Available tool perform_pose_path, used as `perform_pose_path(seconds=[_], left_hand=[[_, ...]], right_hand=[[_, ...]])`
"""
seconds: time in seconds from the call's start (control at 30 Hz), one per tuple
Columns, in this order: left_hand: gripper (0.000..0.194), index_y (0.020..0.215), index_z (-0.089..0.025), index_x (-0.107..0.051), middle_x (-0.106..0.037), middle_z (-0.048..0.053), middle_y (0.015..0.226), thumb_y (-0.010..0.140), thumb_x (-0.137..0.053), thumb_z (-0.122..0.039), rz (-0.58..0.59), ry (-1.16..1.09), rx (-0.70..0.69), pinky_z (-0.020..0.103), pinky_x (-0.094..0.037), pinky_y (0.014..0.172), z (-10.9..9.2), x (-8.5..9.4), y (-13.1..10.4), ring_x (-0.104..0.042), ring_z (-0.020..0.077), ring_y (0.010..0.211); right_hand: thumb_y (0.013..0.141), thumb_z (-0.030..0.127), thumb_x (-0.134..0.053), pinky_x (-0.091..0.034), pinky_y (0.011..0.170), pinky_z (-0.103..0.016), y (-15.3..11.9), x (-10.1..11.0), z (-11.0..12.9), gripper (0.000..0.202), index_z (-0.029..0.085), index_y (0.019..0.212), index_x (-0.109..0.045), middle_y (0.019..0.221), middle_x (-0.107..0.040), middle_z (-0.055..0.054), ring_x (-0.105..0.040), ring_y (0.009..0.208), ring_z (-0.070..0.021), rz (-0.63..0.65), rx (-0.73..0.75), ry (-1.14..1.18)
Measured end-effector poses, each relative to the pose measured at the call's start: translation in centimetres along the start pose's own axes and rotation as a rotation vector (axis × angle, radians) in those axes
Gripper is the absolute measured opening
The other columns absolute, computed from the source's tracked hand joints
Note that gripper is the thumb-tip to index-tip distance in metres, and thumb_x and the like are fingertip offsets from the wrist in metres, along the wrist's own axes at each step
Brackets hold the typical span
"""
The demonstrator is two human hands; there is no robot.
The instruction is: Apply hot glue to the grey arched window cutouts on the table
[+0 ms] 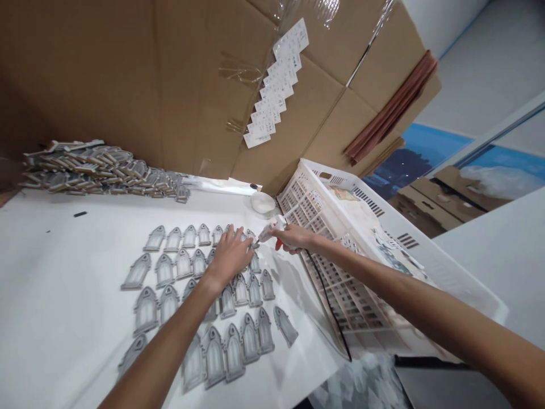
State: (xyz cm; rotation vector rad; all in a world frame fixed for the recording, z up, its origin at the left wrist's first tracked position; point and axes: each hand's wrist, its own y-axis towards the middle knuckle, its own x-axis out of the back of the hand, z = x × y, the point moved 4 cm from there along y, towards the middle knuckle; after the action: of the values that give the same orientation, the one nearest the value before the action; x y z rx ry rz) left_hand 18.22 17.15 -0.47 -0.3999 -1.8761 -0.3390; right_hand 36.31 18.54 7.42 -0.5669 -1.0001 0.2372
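My right hand (293, 237) is closed around a white glue gun (271, 226) with a red trigger, its black cord trailing down by the basket. The gun's nozzle points left and down, close to one of the small arched pieces at the right end of the rows. Over the back rows lies my left hand (230, 255), palm down with its fingers stretched apart, partly covering several pieces. Grey arched window-shaped pieces (183, 264) are laid out in rows on the white table (63, 284). My left forearm hides part of the front rows.
A big pile of similar pieces (97, 167) runs along the back left. Cardboard (191, 85) with white labels (276, 85) rises behind. At right stands a white plastic basket (340, 267) holding papers and flat items. A round whitish disc (263, 203) lies near its corner.
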Motion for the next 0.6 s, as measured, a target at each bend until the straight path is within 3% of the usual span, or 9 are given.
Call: perform_pose_path(seconds=[0.1, 0.6], left_hand=[[0.048, 0.150, -0.024, -0.064, -0.042, 0.017, 0.170, 0.106, -0.054, -0.037, 0.025, 0.000, 0.006, 0.063, -0.030, 0.125, 0.0, 0.0, 0.0, -0.026, 0.0457, 0.161], [0.049, 0.152, -0.024, -0.062, -0.041, 0.017, 0.170, 0.106, -0.052, -0.038, 0.049, -0.014, 0.021, 0.065, -0.029, 0.125, -0.1, 0.2, -0.1, -0.025, 0.0457, 0.162]], right_hand=[[0.109, 0.052, -0.052, -0.036, 0.039, -0.021, -0.2, 0.0, -0.1, 0.059, 0.014, 0.068, -0.071, 0.049, -0.053, 0.001, -0.047, 0.038, -0.0094, 0.012, -0.052, 0.036], [0.108, 0.050, -0.050, -0.035, 0.039, -0.021, 0.8, -0.3, -0.6, 0.060, 0.015, 0.062, -0.065, 0.043, -0.050, 0.002, -0.046, 0.035, -0.0092, 0.007, -0.033, 0.008]])
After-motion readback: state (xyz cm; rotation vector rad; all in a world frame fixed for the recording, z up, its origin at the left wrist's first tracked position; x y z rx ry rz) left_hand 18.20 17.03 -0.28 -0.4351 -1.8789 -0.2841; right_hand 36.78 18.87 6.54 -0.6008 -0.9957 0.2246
